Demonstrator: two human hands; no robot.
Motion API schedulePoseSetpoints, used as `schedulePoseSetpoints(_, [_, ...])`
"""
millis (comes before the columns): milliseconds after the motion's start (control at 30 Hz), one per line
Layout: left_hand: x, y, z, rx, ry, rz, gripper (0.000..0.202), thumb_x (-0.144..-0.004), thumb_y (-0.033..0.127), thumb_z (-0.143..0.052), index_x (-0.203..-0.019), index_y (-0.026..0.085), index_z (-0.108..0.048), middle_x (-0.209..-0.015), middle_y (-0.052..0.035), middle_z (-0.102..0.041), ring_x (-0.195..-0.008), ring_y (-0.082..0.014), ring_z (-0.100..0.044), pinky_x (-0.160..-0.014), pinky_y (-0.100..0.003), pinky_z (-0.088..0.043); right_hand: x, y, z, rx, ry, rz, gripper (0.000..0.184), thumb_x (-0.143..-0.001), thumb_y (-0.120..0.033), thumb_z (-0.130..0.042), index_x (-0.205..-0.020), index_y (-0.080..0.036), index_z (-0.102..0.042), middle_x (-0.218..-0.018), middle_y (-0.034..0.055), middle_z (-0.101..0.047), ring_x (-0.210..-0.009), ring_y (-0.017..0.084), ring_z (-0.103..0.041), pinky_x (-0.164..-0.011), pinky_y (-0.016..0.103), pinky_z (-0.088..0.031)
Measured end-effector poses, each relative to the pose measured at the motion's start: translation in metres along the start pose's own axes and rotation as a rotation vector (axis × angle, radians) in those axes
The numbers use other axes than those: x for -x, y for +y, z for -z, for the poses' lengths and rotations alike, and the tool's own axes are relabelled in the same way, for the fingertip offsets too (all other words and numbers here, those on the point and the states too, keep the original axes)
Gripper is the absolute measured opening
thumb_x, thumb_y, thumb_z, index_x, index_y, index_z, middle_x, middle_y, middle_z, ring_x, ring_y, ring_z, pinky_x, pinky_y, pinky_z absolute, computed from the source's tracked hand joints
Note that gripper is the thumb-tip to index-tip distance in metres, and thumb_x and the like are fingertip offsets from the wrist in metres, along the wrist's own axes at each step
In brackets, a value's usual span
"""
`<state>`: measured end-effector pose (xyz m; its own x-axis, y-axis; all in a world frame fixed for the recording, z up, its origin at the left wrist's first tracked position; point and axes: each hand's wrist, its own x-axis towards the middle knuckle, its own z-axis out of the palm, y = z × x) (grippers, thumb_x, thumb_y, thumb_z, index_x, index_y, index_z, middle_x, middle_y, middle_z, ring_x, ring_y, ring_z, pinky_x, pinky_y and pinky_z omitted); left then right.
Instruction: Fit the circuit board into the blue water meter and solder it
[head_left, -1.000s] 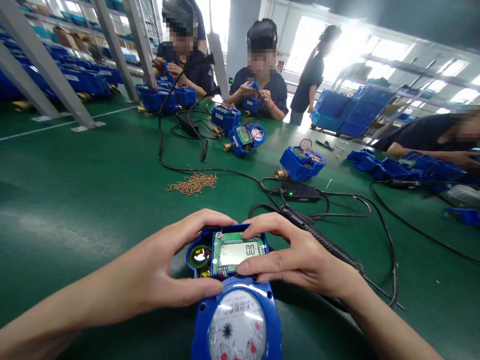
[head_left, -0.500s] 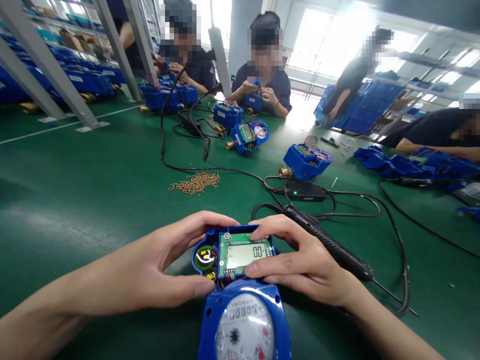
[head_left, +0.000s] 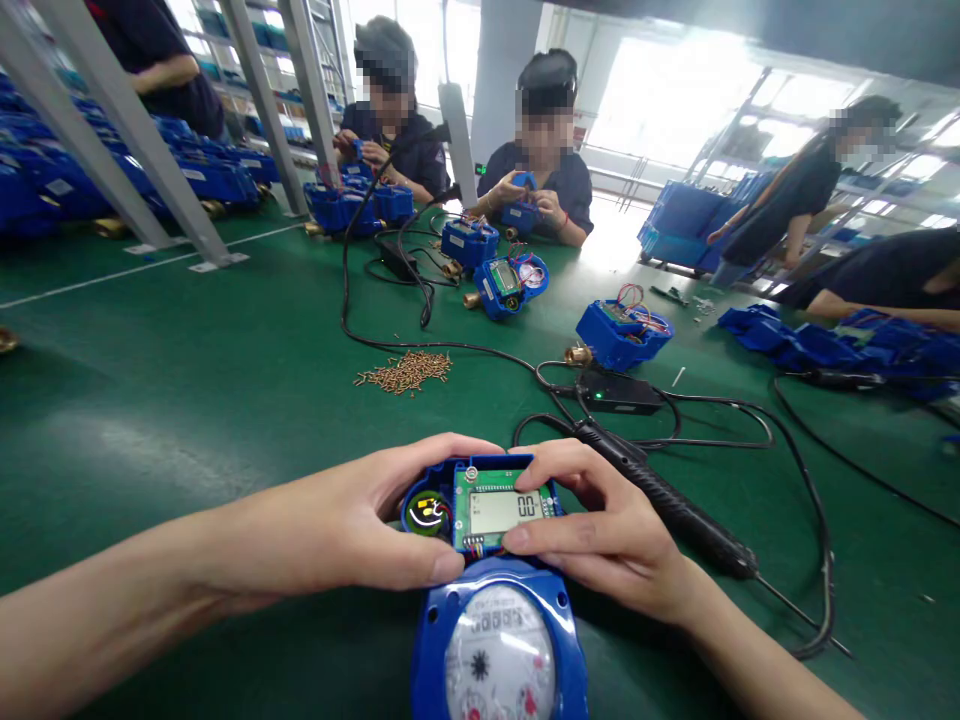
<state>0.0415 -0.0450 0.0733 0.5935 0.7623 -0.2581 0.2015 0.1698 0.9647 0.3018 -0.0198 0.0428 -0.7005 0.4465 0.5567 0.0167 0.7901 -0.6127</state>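
In front of me lies a blue water meter (head_left: 499, 600) with its round dial toward me and its electronics box uncovered at the far end. A green circuit board (head_left: 464, 500) with a lit display (head_left: 495, 511) sits in that box, beside a round battery-like part (head_left: 427, 512) and thin coloured wires. My left hand (head_left: 367, 515) wraps round the box's left side, thumb on the near edge and fingers behind the far wall. My right hand (head_left: 600, 520) grips the right side, its fingertips pressing on the board next to the display.
A black electric screwdriver (head_left: 667, 495) lies right of my right hand, its cable running to a black adapter (head_left: 619, 392). Beyond are a pile of brass screws (head_left: 405, 372) and several opened meters (head_left: 625, 333). Co-workers sit across the green table (head_left: 225, 400); metal posts (head_left: 150, 130) stand left.
The view has shifted left, so things appear farther right. My left thumb has slid right along the box's near edge. Both hands stay on the meter; a person in the background has moved right.
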Motion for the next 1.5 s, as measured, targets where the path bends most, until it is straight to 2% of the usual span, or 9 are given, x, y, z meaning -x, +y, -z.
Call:
schedulePoseSetpoints(200, [-0.002,-0.006,-0.003,0.045,0.08,-0.058,0.052,-0.081,0.031,-0.078,-0.128,0.041,-0.059,-0.133,0.0056,-0.065,-0.128,-0.0244,-0.059,-0.107,-0.037,-0.049,0.001,-0.001,0.005,-0.017,-0.061,-0.012,0.025,-0.096,-0.02,-0.061,-0.117,-0.022,-0.073,-0.12,0.0098,-0.055,-0.119,0.019,-0.053,-0.106,0.036,-0.047])
schedulePoseSetpoints(400, [-0.009,-0.006,0.003,-0.084,0.056,-0.102,0.057,-0.075,0.035,-0.082,-0.127,0.039,-0.06,-0.129,0.0029,-0.066,-0.125,-0.0281,-0.059,-0.101,-0.038,-0.052,-0.002,-0.001,0.009,-0.013,-0.088,0.01,0.022,-0.094,-0.021,-0.064,-0.111,-0.015,-0.075,-0.123,0.0121,-0.055,-0.123,0.02,-0.052,-0.109,0.035,-0.044])
schedulePoseSetpoints(533, [-0.007,-0.002,0.002,-0.129,0.047,-0.106,0.053,-0.08,0.034,-0.078,-0.129,0.037,-0.058,-0.13,0.0025,-0.064,-0.125,-0.0258,-0.058,-0.105,-0.036,-0.049,-0.004,-0.003,0.008,0.017,-0.088,-0.001,0.022,-0.094,-0.022,-0.063,-0.113,-0.017,-0.075,-0.125,0.0115,-0.055,-0.123,0.02,-0.052,-0.111,0.036,-0.044])
schedulePoseSetpoints(733, [-0.007,-0.003,-0.013,-0.249,0.222,-0.148,0.05,-0.077,0.033,-0.078,-0.123,0.031,-0.058,-0.126,-0.001,-0.063,-0.118,-0.0269,-0.058,-0.099,-0.036,-0.048,-0.001,-0.002,0.005,0.016,-0.074,-0.014,0.023,-0.096,-0.025,-0.062,-0.11,-0.016,-0.076,-0.124,0.0119,-0.057,-0.124,0.02,-0.052,-0.112,0.036,-0.042])
schedulePoseSetpoints(900, [-0.011,-0.008,-0.021,-0.275,0.28,-0.19,0.046,-0.075,0.032,-0.079,-0.115,0.028,-0.058,-0.119,-0.0002,-0.062,-0.113,-0.0245,-0.058,-0.095,-0.034,-0.047,0.003,0.002,-0.002,-0.13,-0.005,-0.04,0.024,-0.094,-0.027,-0.064,-0.11,-0.014,-0.076,-0.137,0.0133,-0.052,-0.133,0.022,-0.049,-0.114,0.032,-0.041])
schedulePoseSetpoints(1033, [-0.013,-0.012,-0.025,-0.344,0.32,-0.236,0.04,-0.077,0.022,-0.072,-0.112,0.029,-0.053,-0.115,0.0017,-0.06,-0.111,-0.0221,-0.058,-0.092,-0.032,-0.047,0.003,0.005,-0.006,-0.211,0.013,-0.03,0.024,-0.095,-0.026,-0.063,-0.108,-0.01,-0.076,-0.14,0.0167,-0.051,-0.136,0.025,-0.047,-0.116,0.036,-0.039])
schedulePoseSetpoints(1167, [-0.013,-0.014,-0.026,-0.381,0.288,-0.234,0.04,-0.081,0.022,-0.069,-0.115,0.031,-0.05,-0.115,0.003,-0.061,-0.111,-0.0214,-0.058,-0.091,-0.031,-0.048,0.005,0.003,-0.009,-0.223,0.022,-0.042,0.024,-0.095,-0.022,-0.062,-0.108,-0.008,-0.076,-0.144,0.0185,-0.048,-0.14,0.027,-0.043,-0.119,0.039,-0.035])
schedulePoseSetpoints(1333, [-0.011,-0.013,-0.02,-0.372,0.272,-0.179,0.046,-0.08,0.031,-0.073,-0.12,0.029,-0.052,-0.119,-0.0002,-0.062,-0.115,-0.026,-0.057,-0.093,-0.035,-0.049,0.007,0.001,-0.011,-0.208,0.057,-0.086,0.023,-0.095,-0.023,-0.063,-0.107,-0.009,-0.076,-0.144,0.0167,-0.047,-0.135,0.023,-0.049,-0.114,0.032,-0.041])
schedulePoseSetpoints(1500, [-0.006,-0.012,-0.003,-0.248,0.115,-0.135,0.061,-0.076,0.044,-0.08,-0.129,0.035,-0.052,-0.133,0.0017,-0.058,-0.126,-0.0277,-0.054,-0.103,-0.035,-0.046,0.006,-0.001,-0.01,-0.178,0.028,-0.108,0.023,-0.096,-0.024,-0.061,-0.107,-0.01,-0.076,-0.14,0.0159,-0.049,-0.133,0.02,-0.049,-0.113,0.029,-0.04])
